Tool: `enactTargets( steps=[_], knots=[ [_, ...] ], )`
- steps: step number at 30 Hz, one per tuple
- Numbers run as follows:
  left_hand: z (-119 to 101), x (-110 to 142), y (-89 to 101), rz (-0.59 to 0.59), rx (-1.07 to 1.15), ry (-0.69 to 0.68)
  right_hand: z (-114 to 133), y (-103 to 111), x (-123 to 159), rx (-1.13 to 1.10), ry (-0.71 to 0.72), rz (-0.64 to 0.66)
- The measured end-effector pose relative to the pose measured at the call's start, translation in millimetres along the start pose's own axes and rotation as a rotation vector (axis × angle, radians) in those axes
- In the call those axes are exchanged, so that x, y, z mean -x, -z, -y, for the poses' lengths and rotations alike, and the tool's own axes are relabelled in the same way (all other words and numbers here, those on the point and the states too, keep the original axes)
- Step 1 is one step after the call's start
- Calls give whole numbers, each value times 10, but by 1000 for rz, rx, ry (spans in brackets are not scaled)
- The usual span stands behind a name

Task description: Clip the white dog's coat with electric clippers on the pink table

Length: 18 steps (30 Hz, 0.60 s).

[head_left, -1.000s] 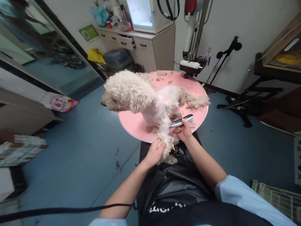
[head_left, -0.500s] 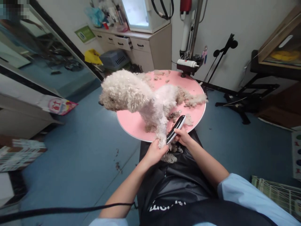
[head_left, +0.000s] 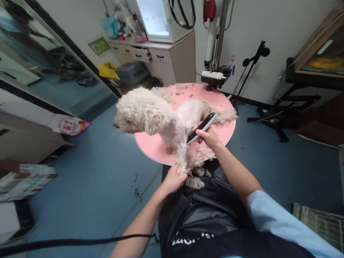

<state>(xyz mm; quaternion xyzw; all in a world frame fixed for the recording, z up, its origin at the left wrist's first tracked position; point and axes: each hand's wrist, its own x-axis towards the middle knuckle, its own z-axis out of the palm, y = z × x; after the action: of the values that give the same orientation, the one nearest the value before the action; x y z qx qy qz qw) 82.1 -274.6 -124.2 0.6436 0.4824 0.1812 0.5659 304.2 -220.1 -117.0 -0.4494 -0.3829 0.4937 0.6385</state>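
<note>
A curly white dog (head_left: 145, 109) is on a round pink table (head_left: 150, 148), its head turned to the left. The coat on its body and upper front leg is cut short, while the head is still fluffy. My left hand (head_left: 173, 178) is closed around the lower end of the dog's front leg (head_left: 181, 157) at the table's near edge. In my right hand (head_left: 208, 136) is a black and white hair clipper (head_left: 202, 127), its head against the upper part of that leg. Clumps of cut fur (head_left: 200, 156) lie beside the leg and on my black apron (head_left: 209, 204).
Behind the table stands a post with a tool holder (head_left: 213, 80) carrying a white bottle (head_left: 213, 75) and scissors. A pet carrier (head_left: 133, 74) sits by the drawer cabinet (head_left: 172, 59). A black cord (head_left: 80, 241) crosses at lower left. A mirror at left reflects a person.
My right hand has moved the clipper up the dog's leg, away from my left hand. The left hand keeps hold of the leg, slightly lower in view. More loose fur shows beside the leg.
</note>
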Motion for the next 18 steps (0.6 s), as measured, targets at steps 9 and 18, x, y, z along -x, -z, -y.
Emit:
enactTargets(
  steps=[9, 18],
  knots=[
    [35, 0, -75, -36, 9, 33, 87, -102, 28, 72, 45, -95],
    [172, -14, -178, -135, -16, 66, -208, -129, 345, -26, -12, -311]
  ],
)
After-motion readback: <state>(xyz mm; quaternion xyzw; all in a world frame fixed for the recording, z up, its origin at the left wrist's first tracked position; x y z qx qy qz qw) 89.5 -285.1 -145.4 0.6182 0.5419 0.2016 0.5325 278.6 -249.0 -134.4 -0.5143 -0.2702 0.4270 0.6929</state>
